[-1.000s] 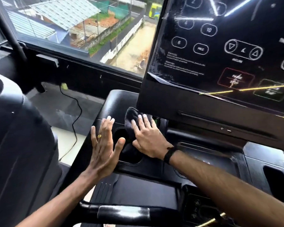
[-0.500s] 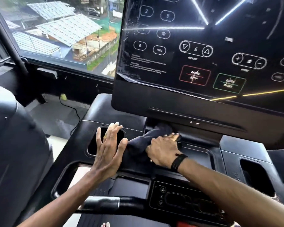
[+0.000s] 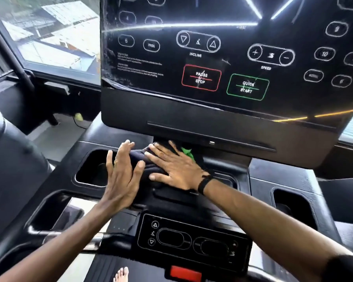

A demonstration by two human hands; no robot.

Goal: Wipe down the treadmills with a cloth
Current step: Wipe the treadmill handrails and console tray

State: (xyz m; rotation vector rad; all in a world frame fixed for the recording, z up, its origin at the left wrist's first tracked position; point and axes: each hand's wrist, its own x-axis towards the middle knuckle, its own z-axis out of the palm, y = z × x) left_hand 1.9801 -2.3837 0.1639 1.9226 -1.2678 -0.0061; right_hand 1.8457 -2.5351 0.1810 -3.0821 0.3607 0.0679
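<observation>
While the right hand presses flat on a dark cloth, the left hand hovers spread beside it.
Cloth lies on the treadmill console tray, under the display; the left cup holder looks dark, contents unclear.

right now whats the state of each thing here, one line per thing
dark cloth: bunched on the console tray, pressed under the right hand
right hand: flat, fingers spread, on the cloth
left hand: open, fingers straight, held edge-on beside the cloth
left cup holder: nothing visible in it
right cup holder: nothing visible in it
touch console: lit, PAUSE/STOP and QUICK START showing
</observation>
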